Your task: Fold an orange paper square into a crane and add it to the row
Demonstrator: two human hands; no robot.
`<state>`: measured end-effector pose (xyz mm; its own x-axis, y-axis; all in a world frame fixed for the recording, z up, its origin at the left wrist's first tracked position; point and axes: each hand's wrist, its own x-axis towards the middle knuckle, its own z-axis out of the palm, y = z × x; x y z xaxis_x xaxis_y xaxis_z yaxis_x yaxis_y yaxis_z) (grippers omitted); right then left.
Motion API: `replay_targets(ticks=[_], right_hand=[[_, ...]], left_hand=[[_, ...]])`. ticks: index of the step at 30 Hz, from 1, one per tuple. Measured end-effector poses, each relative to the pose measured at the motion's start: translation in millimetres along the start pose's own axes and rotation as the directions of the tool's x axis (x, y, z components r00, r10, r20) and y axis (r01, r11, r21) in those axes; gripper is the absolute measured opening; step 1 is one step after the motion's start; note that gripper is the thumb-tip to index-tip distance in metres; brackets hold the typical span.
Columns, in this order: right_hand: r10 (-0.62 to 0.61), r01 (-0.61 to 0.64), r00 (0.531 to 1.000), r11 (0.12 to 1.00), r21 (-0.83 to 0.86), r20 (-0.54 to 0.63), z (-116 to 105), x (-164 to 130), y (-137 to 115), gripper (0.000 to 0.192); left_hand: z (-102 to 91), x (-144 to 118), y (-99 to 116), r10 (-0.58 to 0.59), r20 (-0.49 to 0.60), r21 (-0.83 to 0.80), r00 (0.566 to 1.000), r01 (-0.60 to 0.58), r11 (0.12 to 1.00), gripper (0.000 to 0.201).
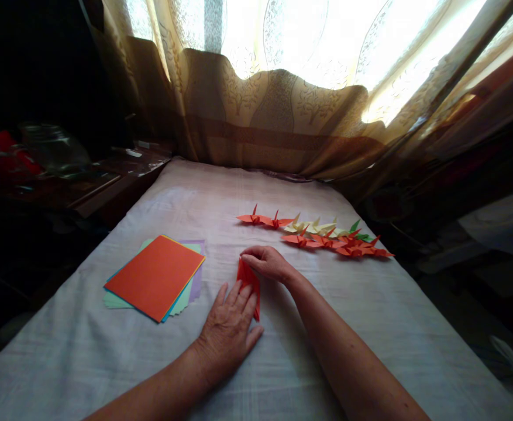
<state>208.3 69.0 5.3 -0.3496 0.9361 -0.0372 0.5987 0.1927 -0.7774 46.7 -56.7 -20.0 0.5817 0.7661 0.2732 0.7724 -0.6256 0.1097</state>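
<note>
No text, label, brand, number or sign can be read anywhere. The orange top sheet of the coloured paper stack (155, 276) is blank. The small folded paper cranes (322, 237) beyond that stack carry no marks either.

Paper stack (155, 276) left of cranes (322, 237)

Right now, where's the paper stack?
In the head view the stack of coloured paper, orange sheet on top, lies on the white tablecloth left of centre, just left of the left hand and apart from it.

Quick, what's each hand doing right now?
Left hand: open, flat, pressing down the red folded paper on the table.
Right hand: fingers pinched on the paper's top edge.
</note>
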Motion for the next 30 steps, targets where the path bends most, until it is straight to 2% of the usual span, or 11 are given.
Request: replay_targets(ticks=[3, 8, 13, 20, 26, 30], right_hand=[[0.036, -0.036, 0.999, 0.999, -0.041, 0.008, 2, -4, -4, 0.017], [0.114, -0.122, 0.991, 0.985, -0.125, -0.065, 8, 1, -12, 0.016], [0.150, -0.173, 0.982, 0.961, -0.216, -0.119, 11, 2, -17, 0.015], [0.090, -0.151, 0.978, 0.930, -0.336, -0.189, 19, -2, -17, 0.012], [-0.022, -0.069, 0.976, 0.912, -0.404, -0.215, 22, -2, -10, 0.011], [-0.028, -0.085, 0.969, 0.894, -0.439, -0.245, 24, 0, -9, 0.015]], left_hand=[[1.0, 0, 0, 0.004, -0.009, 0.006, 1.000, -0.004, 1.000, 0.057], [2.4, -2, 1, 0.007, -0.038, 0.023, 0.999, -0.006, 1.000, 0.057], [-0.6, 0, 1, 0.011, -0.024, 0.021, 1.000, -0.011, 1.000, 0.059], [2.5, -1, 2, 0.002, -0.056, 0.016, 0.998, -0.001, 1.000, 0.059], [2.6, -2, 3, 0.002, -0.009, 0.018, 1.000, -0.002, 1.000, 0.061], [0.6, 0, 3, -0.010, 0.044, 0.008, 0.999, 0.009, 1.000, 0.061]])
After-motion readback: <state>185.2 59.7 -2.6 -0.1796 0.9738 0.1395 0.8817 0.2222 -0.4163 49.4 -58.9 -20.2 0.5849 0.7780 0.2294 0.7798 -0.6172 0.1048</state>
